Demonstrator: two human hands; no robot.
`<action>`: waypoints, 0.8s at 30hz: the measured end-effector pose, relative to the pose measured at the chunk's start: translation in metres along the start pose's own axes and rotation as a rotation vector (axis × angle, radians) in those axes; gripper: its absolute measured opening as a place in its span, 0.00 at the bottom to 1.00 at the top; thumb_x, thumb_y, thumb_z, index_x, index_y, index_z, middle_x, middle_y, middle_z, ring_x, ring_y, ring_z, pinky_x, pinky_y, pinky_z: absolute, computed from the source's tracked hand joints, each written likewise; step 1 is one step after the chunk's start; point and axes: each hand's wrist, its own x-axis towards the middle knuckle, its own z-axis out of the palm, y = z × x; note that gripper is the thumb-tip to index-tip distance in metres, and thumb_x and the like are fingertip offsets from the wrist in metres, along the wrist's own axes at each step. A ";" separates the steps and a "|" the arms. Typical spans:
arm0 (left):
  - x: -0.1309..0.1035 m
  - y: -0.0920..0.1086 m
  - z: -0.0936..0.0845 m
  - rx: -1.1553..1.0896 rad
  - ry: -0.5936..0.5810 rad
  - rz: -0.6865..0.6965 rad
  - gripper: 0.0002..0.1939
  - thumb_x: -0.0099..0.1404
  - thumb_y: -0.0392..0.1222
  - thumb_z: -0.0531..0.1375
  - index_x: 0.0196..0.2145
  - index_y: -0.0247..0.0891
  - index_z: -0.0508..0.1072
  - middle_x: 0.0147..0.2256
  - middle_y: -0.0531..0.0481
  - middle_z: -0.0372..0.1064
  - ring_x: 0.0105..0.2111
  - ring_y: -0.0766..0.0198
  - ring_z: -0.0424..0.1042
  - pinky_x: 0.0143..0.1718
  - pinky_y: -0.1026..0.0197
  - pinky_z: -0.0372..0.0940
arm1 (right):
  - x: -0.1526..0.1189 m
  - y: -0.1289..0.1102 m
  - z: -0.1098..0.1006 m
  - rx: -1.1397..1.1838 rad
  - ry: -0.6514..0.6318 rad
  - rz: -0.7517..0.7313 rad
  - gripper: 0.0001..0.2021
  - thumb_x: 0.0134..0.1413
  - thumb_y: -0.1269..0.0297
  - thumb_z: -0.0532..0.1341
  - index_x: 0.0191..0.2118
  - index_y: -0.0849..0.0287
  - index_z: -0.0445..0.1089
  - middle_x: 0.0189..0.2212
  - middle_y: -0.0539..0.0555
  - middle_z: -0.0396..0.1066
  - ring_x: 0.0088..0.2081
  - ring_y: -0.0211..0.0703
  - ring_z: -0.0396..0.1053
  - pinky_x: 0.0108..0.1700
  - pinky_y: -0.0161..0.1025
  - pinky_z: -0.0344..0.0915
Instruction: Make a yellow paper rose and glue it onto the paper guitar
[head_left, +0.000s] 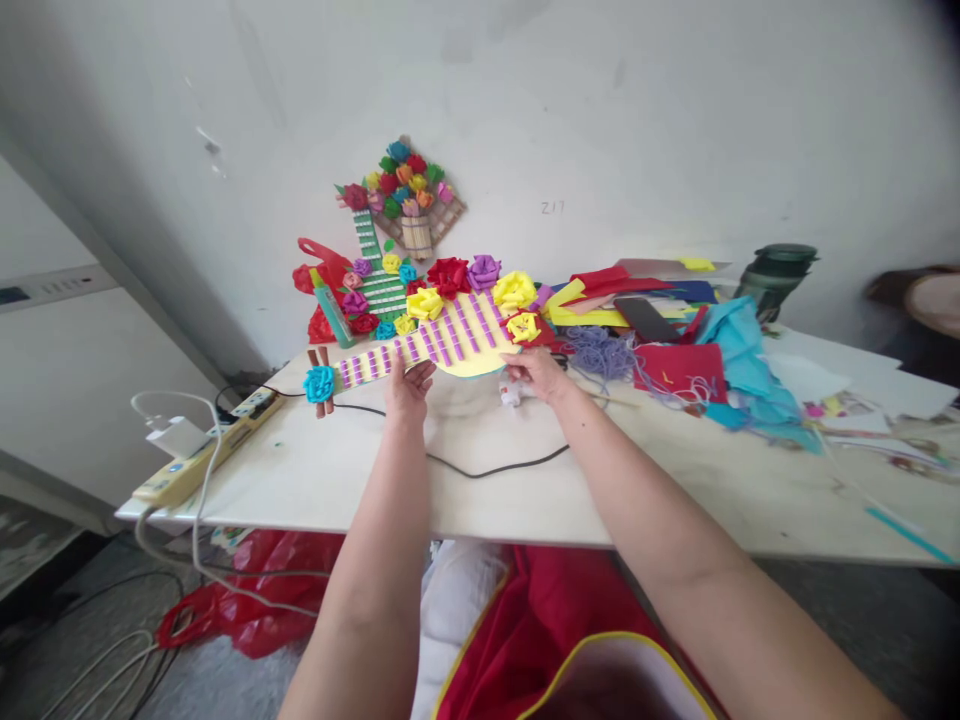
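Note:
Between my two hands a yellow guitar-shaped craft piece (471, 352) is held up above the table, its narrow neck pointing left. Rows of purple strips cross it. Red, purple and yellow paper flowers (514, 291) line its body, and a blue flower (319, 384) sits at the neck's end. My left hand (409, 385) grips the neck from below, near the body. With fingers pinched, my right hand (536, 371) holds the body's lower right edge. Just below that hand lies a small whitish object (511, 393), partly covered, whose kind I cannot make out.
Behind stand a green flower-decorated craft piece (373, 262) and a stick basket of flowers (417, 237). Coloured felt sheets (679, 372), purple yarn (598, 350) and a dark green cup (776, 280) are at right. A power strip (214, 450) with cables lies left; a black cord (480, 474) crosses the table.

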 end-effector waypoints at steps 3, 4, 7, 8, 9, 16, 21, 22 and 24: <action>-0.001 0.005 -0.004 -0.035 -0.054 -0.017 0.16 0.64 0.54 0.52 0.33 0.38 0.67 0.27 0.44 0.74 0.28 0.60 0.76 0.27 0.66 0.63 | -0.001 -0.002 0.001 -0.014 0.011 0.001 0.21 0.25 0.57 0.72 0.12 0.58 0.58 0.08 0.43 0.53 0.15 0.30 0.50 0.23 0.35 0.54; -0.002 0.007 -0.005 -0.049 -0.083 -0.006 0.15 0.64 0.53 0.52 0.33 0.38 0.66 0.27 0.44 0.74 0.29 0.59 0.77 0.28 0.64 0.65 | -0.001 -0.003 0.001 -0.016 0.004 -0.001 0.21 0.25 0.57 0.72 0.12 0.58 0.58 0.08 0.43 0.53 0.15 0.30 0.50 0.23 0.35 0.54; -0.005 0.012 -0.009 -0.074 -0.197 0.034 0.13 0.63 0.48 0.48 0.33 0.38 0.67 0.27 0.42 0.75 0.32 0.56 0.78 0.34 0.59 0.69 | -0.001 -0.006 -0.001 -0.009 -0.016 0.007 0.21 0.26 0.56 0.72 0.12 0.58 0.58 0.08 0.44 0.54 0.15 0.29 0.50 0.22 0.35 0.53; -0.006 0.012 -0.009 -0.073 -0.231 0.044 0.14 0.62 0.47 0.47 0.34 0.37 0.68 0.28 0.41 0.76 0.33 0.54 0.78 0.35 0.57 0.69 | -0.001 -0.006 -0.003 -0.005 -0.018 0.014 0.21 0.26 0.56 0.72 0.13 0.58 0.58 0.08 0.43 0.54 0.15 0.29 0.49 0.22 0.35 0.53; -0.007 0.013 -0.009 -0.066 -0.255 0.049 0.15 0.62 0.46 0.47 0.34 0.36 0.69 0.29 0.39 0.76 0.35 0.53 0.78 0.36 0.55 0.70 | -0.001 -0.007 -0.004 -0.001 -0.019 0.021 0.20 0.26 0.56 0.71 0.13 0.58 0.58 0.08 0.43 0.54 0.15 0.29 0.49 0.22 0.35 0.52; -0.007 0.008 -0.004 0.005 -0.204 0.056 0.12 0.58 0.42 0.53 0.31 0.32 0.73 0.31 0.36 0.76 0.40 0.51 0.77 0.42 0.54 0.69 | -0.003 -0.007 -0.006 -0.026 -0.033 0.002 0.21 0.32 0.56 0.70 0.14 0.57 0.56 0.08 0.42 0.52 0.14 0.28 0.46 0.23 0.35 0.54; -0.003 0.003 -0.003 -0.009 -0.202 0.057 0.09 0.59 0.43 0.59 0.31 0.34 0.73 0.28 0.42 0.74 0.32 0.59 0.76 0.38 0.58 0.69 | -0.003 -0.005 -0.005 -0.041 -0.042 0.019 0.23 0.31 0.55 0.72 0.14 0.57 0.56 0.08 0.42 0.51 0.15 0.28 0.48 0.23 0.34 0.55; -0.002 0.002 -0.003 0.000 -0.188 0.059 0.11 0.60 0.45 0.59 0.32 0.34 0.73 0.27 0.42 0.74 0.30 0.60 0.76 0.35 0.60 0.69 | -0.002 -0.004 -0.005 -0.043 -0.042 0.025 0.23 0.30 0.55 0.72 0.14 0.57 0.56 0.08 0.42 0.52 0.15 0.28 0.48 0.22 0.34 0.55; 0.001 0.001 -0.005 0.025 -0.139 0.060 0.13 0.60 0.48 0.60 0.33 0.34 0.73 0.25 0.45 0.73 0.26 0.63 0.75 0.29 0.65 0.67 | -0.001 -0.001 -0.006 -0.054 -0.044 0.033 0.22 0.29 0.55 0.73 0.15 0.58 0.57 0.08 0.42 0.53 0.15 0.28 0.49 0.21 0.33 0.54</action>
